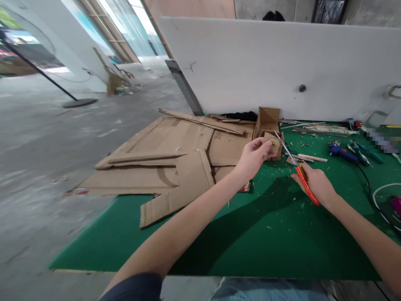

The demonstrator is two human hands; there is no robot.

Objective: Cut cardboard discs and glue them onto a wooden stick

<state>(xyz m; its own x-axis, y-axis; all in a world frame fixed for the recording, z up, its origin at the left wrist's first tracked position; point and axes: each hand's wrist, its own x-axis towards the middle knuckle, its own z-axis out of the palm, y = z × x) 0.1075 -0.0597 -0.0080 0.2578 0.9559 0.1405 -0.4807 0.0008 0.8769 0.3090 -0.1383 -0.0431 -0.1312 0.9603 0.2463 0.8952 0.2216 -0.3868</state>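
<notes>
My left hand [254,155] pinches a small piece of cardboard [275,145] between thumb and fingers, above the green table. In my right hand [316,184] is a pair of scissors with red-orange handles [304,184]. The blades point up and away, their tips beside the cardboard piece; I cannot tell whether they touch it. Just behind the left hand stands a small open cardboard box [268,119], partly hidden by the hand and the piece. Large flattened cardboard sheets [156,142] lie to the left of the left hand, with a cut strip [178,196] on top.
A blue glue gun [342,151] and pliers [360,154] lie on the green table [266,246] at right, near a black cable. Thin sticks [326,128] and cardboard scraps lie at the back. A white board [250,62] rises behind the table.
</notes>
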